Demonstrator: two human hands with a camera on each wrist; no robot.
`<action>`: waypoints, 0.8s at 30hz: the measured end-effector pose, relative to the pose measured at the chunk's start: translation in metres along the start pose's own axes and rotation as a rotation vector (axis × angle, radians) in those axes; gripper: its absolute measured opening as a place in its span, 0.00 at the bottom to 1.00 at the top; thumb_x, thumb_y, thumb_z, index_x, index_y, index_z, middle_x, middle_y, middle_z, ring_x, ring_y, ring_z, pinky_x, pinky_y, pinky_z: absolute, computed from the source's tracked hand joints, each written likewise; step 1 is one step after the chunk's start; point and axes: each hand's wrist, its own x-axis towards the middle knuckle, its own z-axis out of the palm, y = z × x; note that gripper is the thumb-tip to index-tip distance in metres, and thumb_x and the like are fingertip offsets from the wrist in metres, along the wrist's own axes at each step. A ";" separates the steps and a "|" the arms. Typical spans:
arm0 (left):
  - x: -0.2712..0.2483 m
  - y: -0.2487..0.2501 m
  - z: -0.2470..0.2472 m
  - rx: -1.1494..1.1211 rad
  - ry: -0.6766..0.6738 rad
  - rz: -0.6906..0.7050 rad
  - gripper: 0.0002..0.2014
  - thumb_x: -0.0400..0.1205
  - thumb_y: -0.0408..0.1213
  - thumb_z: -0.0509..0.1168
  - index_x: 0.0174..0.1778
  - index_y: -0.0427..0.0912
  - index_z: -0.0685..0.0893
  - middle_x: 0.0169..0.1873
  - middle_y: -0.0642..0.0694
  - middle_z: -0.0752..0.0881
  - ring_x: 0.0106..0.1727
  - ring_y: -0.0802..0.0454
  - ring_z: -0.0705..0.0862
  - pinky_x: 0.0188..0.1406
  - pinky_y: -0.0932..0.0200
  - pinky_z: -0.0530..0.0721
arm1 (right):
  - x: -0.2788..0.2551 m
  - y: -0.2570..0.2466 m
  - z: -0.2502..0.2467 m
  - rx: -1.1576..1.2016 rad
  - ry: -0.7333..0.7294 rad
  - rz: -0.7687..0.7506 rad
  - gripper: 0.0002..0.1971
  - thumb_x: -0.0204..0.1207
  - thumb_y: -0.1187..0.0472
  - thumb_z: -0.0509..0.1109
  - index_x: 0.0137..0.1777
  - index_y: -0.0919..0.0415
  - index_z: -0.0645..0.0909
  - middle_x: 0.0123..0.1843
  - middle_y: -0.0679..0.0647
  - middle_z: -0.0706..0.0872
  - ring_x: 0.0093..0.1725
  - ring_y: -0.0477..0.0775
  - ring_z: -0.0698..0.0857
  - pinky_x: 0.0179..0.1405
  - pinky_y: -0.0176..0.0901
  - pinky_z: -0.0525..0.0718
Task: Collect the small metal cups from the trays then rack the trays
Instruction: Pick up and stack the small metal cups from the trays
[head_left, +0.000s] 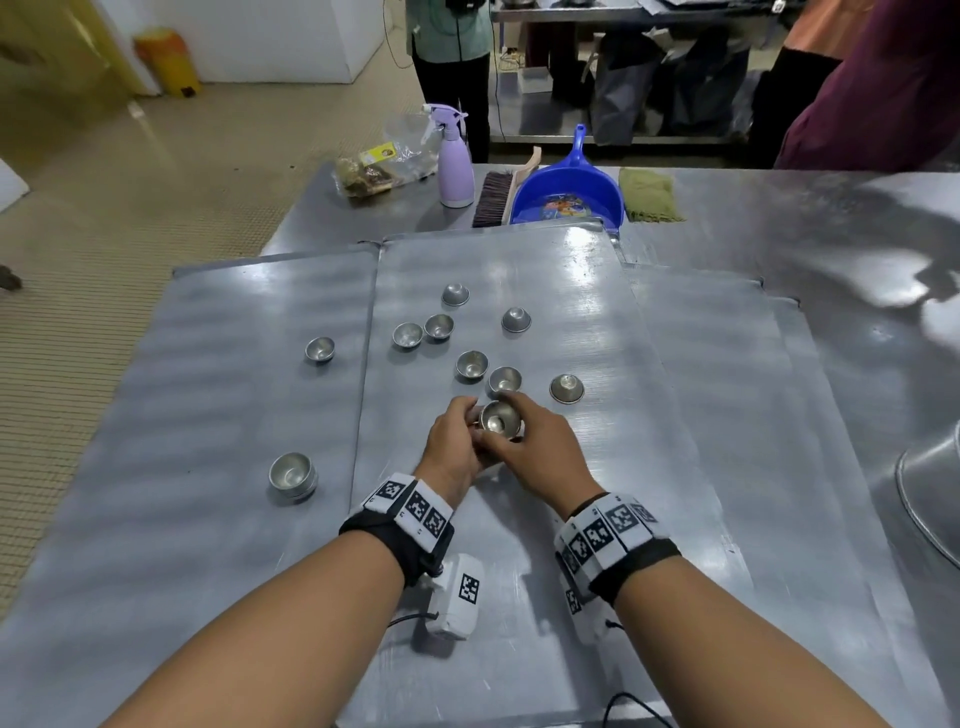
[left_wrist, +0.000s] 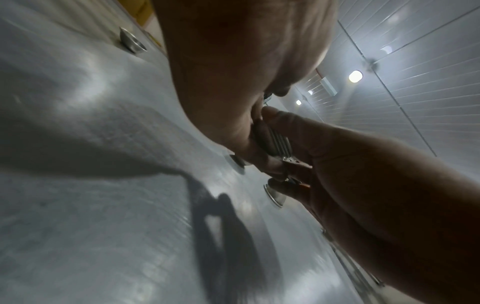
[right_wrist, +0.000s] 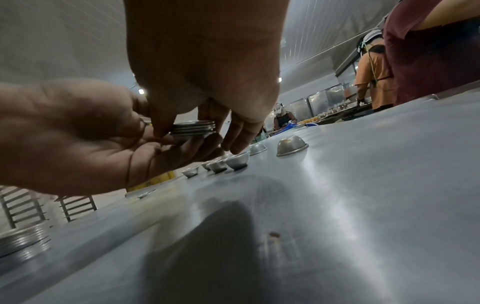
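Steel covers everything in the head view: flat grey metal trays (head_left: 493, 519) lie side by side on the steel counter (head_left: 831, 218). Over the middle tray both hands meet around a nested stack of small round metal cups (head_left: 500, 418); the left hand (head_left: 452, 447) cradles it from below and the right hand (head_left: 540, 452) curls over its rim. Loose small metal cups (head_left: 471, 365) lie scattered beyond the hands, some upright, some upside down, and a second short stack of metal cups (head_left: 292, 474) stands on the left tray. At the far edge of the counter are a lilac plastic spray bottle (head_left: 455, 161), a wooden hand brush (head_left: 496, 195), a blue plastic dustpan (head_left: 569, 195) and a folded green cloth (head_left: 649, 195).

From the left wrist, the ribbed rims of the stack (left_wrist: 279, 144) show, pinched between the fingers of both hands, just above the tray.

From the right wrist, the stack (right_wrist: 193, 129) sits in the left palm (right_wrist: 91, 133) with the right fingers (right_wrist: 233, 131) closed on it; upright and overturned cups (right_wrist: 291, 145) rest on the tray behind.
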 end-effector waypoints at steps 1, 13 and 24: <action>0.000 0.000 -0.001 -0.006 0.000 0.000 0.14 0.86 0.40 0.58 0.42 0.34 0.82 0.38 0.34 0.85 0.38 0.41 0.86 0.35 0.52 0.89 | 0.000 0.000 0.002 0.001 -0.010 0.007 0.29 0.70 0.38 0.77 0.70 0.46 0.80 0.55 0.48 0.91 0.53 0.49 0.88 0.54 0.50 0.86; 0.011 -0.007 -0.042 0.315 0.084 0.102 0.05 0.82 0.26 0.64 0.49 0.31 0.85 0.46 0.30 0.88 0.44 0.38 0.94 0.58 0.41 0.90 | 0.047 0.057 -0.043 -0.313 0.044 0.240 0.24 0.82 0.52 0.65 0.79 0.51 0.72 0.79 0.58 0.70 0.70 0.64 0.78 0.63 0.54 0.78; 0.016 -0.009 -0.039 0.363 0.043 0.123 0.09 0.81 0.26 0.62 0.54 0.28 0.85 0.48 0.29 0.89 0.44 0.37 0.94 0.57 0.39 0.90 | 0.048 0.060 -0.039 -0.349 0.022 0.132 0.24 0.80 0.59 0.69 0.76 0.60 0.73 0.70 0.61 0.77 0.60 0.67 0.83 0.55 0.53 0.79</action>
